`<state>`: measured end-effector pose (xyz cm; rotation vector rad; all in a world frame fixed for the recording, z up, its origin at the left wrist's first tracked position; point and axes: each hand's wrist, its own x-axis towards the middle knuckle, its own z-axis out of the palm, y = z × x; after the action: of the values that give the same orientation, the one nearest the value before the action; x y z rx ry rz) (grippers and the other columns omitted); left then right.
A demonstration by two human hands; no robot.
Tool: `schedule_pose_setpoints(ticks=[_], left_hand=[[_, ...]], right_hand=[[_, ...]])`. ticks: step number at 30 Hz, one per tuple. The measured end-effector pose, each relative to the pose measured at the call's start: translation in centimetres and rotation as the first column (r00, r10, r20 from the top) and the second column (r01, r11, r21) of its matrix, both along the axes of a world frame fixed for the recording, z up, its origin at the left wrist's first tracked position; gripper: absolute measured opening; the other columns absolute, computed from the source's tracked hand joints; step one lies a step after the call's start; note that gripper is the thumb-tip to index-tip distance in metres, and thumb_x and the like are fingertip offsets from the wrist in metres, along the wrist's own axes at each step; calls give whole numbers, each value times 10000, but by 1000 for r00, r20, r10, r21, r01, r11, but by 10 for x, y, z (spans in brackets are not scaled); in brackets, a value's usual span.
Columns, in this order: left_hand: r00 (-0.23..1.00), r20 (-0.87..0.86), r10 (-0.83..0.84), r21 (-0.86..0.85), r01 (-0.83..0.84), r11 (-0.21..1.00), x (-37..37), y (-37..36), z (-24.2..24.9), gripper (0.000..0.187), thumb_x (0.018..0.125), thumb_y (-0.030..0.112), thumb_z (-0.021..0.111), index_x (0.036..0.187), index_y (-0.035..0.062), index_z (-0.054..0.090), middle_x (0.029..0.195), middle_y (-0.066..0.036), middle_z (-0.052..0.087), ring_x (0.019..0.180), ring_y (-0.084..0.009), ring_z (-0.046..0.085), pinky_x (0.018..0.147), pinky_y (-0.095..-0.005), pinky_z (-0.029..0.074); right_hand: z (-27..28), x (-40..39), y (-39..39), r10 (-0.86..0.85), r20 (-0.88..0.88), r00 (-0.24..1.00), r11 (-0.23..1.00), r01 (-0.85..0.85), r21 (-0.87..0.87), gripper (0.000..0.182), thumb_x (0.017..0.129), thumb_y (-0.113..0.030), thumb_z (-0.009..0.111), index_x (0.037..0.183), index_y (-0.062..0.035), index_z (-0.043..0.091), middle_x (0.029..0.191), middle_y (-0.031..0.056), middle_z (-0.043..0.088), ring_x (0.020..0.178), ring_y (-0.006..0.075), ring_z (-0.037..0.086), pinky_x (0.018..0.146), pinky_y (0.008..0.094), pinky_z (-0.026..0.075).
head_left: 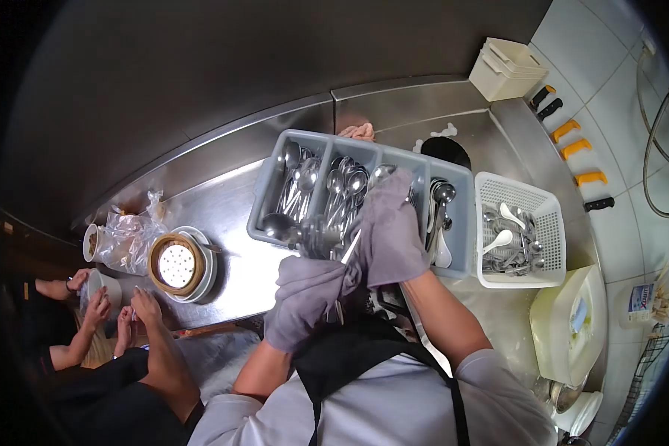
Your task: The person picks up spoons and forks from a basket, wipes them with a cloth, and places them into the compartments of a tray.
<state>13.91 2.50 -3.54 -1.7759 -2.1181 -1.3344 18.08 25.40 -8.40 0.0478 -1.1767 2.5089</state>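
Observation:
Grey cloth or loose gloves cover both my hands. My left hand [301, 301] is closed around a bunch of spoons [314, 236]; their bowls are blurred above the fist and handles poke out below it. My right hand [394, 234] lies against the right side of this bunch, over the near part of a grey cutlery tray [256, 215], and its fingers are hidden by the cloth. Spoons [297, 178] fill the tray's left compartment, with more spoons [347, 182] in the one beside it. Ladle-like spoons [444, 195] and a white spoon [443, 251] lie in the right compartment.
Right of the tray stands a white basket [485, 279] with mixed cutlery. Knives [574, 149] line the right wall. On the left are a bamboo steamer [156, 264] on plates and plastic bags [126, 241]. Another person's hands [145, 306] are at a white container [110, 286].

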Motion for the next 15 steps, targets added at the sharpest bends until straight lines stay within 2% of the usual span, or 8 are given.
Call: schedule_pose_setpoints(ticks=[1,2,3,5,7,10,12,15], left_hand=[[985,-147,88,-185,-115,976,3,-1,-6,363,838,77,674,1196,19,659,1149,-131,679,1072,-250,684,898,-311,567],[940,-305,151,-340,-256,905,9,-2,-17,365,878,84,654,1240,42,642,1193,-110,673,1102,-220,677,906,-305,564],[869,-460,180,-461,-407,789,17,-6,-25,368,918,92,635,1284,65,625,1237,-88,667,1132,-190,671,914,-299,562],[864,-350,363,-234,-455,859,18,-26,-19,273,974,148,556,1191,-7,616,1185,-120,661,1114,-195,670,869,-276,572],[864,-105,492,6,-494,869,11,-35,-12,284,1009,190,479,1121,-39,602,1165,-138,653,1118,-194,664,869,-250,565],[374,-908,191,-334,-919,210,25,-49,-14,106,904,-3,536,821,-1,602,933,-107,656,892,-214,684,712,-307,549],[575,-742,344,-369,-779,507,23,-66,-17,51,831,-12,623,859,20,651,916,-107,664,901,-243,677,758,-343,534],[872,-143,469,-243,-490,837,20,-62,13,256,736,29,738,990,51,714,989,-130,682,978,-287,665,872,-388,519]], right_hand=[[19,4,-4,-219,-16,976,703,169,691,275,917,-95,519,1138,49,596,1039,175,638,812,254,655,686,380,567],[52,7,-23,-298,-200,933,109,241,964,286,900,-96,528,1138,48,594,1052,185,634,820,253,652,678,381,565],[81,9,-45,-240,-396,886,-530,222,818,298,883,-96,537,1138,48,593,1064,194,631,829,251,649,670,382,563],[80,-12,-67,45,-265,963,-981,93,172,341,840,-122,588,1108,87,612,1006,205,654,1011,332,640,892,404,553],[70,-36,-64,241,-185,953,-950,270,155,396,823,-136,620,1142,97,596,1053,228,647,1059,365,623,932,415,534],[87,-59,-57,66,-91,994,-701,111,704,427,798,-128,664,1154,92,583,1062,220,645,1028,351,634,871,403,546],[72,-68,-59,-32,-211,977,-554,158,817,435,775,-106,703,1146,86,579,1041,206,653,959,316,663,781,381,561],[11,-61,-59,255,184,949,445,-284,849,357,788,-51,696,1118,48,603,1014,188,666,868,290,682,747,366,550]])
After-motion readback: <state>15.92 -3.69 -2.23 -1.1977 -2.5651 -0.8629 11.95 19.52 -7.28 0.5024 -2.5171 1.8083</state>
